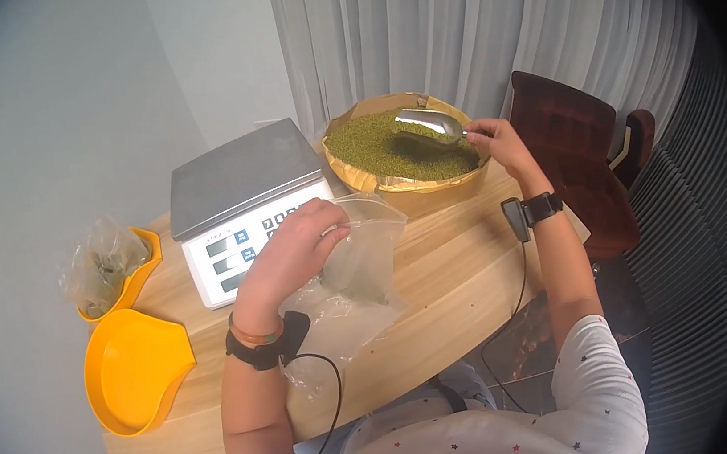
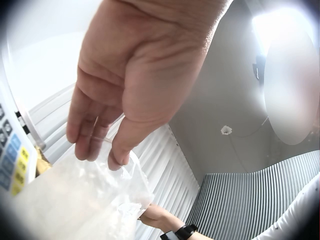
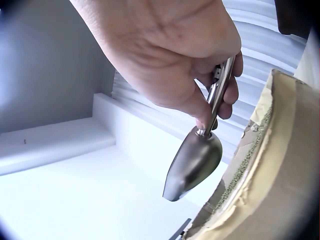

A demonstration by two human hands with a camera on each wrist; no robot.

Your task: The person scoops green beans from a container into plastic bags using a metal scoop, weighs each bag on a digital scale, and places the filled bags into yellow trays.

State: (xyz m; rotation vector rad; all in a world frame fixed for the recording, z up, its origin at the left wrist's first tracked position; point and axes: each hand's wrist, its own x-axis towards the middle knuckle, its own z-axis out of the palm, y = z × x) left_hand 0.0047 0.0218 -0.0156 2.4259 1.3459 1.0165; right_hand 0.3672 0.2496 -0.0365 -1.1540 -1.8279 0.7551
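My right hand (image 1: 502, 148) grips the handle of a metal scoop (image 1: 429, 123), which is over the green beans (image 1: 372, 147) in a round, tape-covered cardboard container (image 1: 431, 190). In the right wrist view the fingers of my right hand (image 3: 175, 65) wrap the handle, and the scoop (image 3: 192, 162) shows its rounded underside. My left hand (image 1: 290, 253) pinches the rim of a clear plastic bag (image 1: 360, 272) in front of the scale. The left wrist view shows the bag (image 2: 95, 195) hanging from thumb and fingers of my left hand (image 2: 135, 80).
A white scale (image 1: 242, 182) with a grey platform stands left of the bean container. At the far left are a yellow tray (image 1: 133, 370) and another yellow holder (image 1: 150, 262) with plastic bags (image 1: 103, 261) in it. A dark red chair (image 1: 567, 123) stands beyond the table's right end.
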